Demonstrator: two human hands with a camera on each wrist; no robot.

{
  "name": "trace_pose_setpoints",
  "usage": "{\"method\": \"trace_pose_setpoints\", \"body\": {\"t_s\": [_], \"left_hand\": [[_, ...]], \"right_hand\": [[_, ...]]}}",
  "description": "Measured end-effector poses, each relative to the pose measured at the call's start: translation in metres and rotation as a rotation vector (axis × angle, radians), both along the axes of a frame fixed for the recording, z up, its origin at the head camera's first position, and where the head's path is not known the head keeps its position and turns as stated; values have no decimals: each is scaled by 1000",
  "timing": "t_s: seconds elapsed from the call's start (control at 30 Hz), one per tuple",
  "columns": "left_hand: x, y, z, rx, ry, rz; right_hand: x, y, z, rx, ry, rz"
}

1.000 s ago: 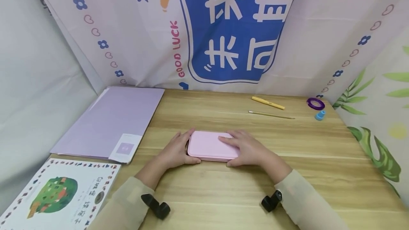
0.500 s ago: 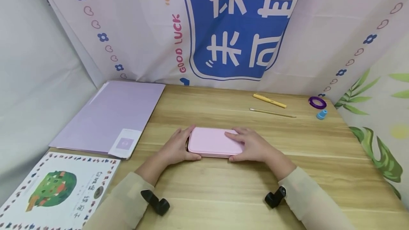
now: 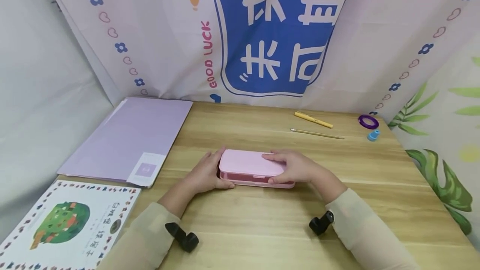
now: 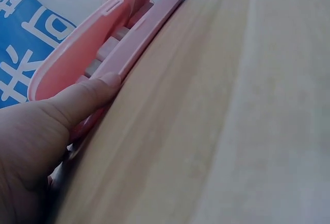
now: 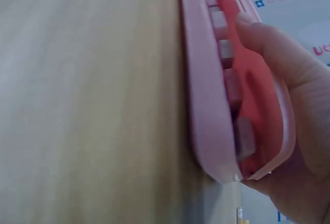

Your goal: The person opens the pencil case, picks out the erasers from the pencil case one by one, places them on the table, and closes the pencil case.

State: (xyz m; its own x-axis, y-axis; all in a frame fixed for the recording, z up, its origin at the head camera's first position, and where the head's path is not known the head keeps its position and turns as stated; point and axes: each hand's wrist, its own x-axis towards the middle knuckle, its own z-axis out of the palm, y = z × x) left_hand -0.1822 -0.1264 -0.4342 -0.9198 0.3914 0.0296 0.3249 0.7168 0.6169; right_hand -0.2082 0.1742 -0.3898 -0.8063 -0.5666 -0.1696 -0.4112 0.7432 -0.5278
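A pink pencil case (image 3: 243, 161) lies on the wooden table, its lid tilted up along the near side. My left hand (image 3: 204, 175) grips the case's left end, and in the left wrist view its thumb (image 4: 90, 96) presses on the front wall of the base (image 4: 147, 31). At the other end, my right hand (image 3: 298, 166) holds the raised lid (image 5: 260, 100), its thumb at the lid's front edge. Through the gap, the right wrist view shows several small blocky pieces (image 5: 225, 54) in a row inside. The far side of the case is hidden.
Behind the case lie a yellow pen (image 3: 313, 119) and a pencil (image 3: 316, 133). A purple tape ring (image 3: 368, 122) and a small blue object (image 3: 373, 136) sit at the right back. A lilac folder (image 3: 127, 136) and a picture book (image 3: 71, 224) lie left.
The pencil case's lid has lifted at the near side, opening a gap that shows the inside. My right hand has risen with the lid; my left hand stays at the left end.
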Motion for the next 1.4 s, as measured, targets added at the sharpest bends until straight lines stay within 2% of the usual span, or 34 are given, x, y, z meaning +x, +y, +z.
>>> {"method": "trace_pose_setpoints", "body": {"t_s": [0.1,0.17,0.23,0.4,0.47,0.57,0.73,0.83,1.0,1.13,1.23,1.4], "left_hand": [[0,0,-4,26,-28,27],[1,-1,-5,56,-46,34],[1,-3,-5,105,-72,37],[1,-11,-1,178,-103,39],[2,-16,1,176,-105,43],[2,-20,2,174,-122,37],[1,-22,3,184,-147,32],[1,-23,3,195,-153,26],[1,-22,5,197,-166,33],[1,-22,3,188,-163,32],[0,-22,2,188,-159,30],[0,-23,3,175,-152,33]], "right_hand": [[-4,6,4,-44,-68,-46],[-7,13,7,-118,-99,-102],[-11,21,10,-220,-95,-177],[-23,32,11,-444,17,-366],[-28,30,8,-502,43,-437],[-36,25,2,-563,28,-534],[-52,19,-13,-658,-66,-647],[-59,15,-22,-691,-91,-711],[-65,13,-31,-710,-79,-768],[-59,16,-27,-688,-52,-763],[-47,21,-22,-631,4,-727],[-17,28,-22,-502,122,-622]]}}
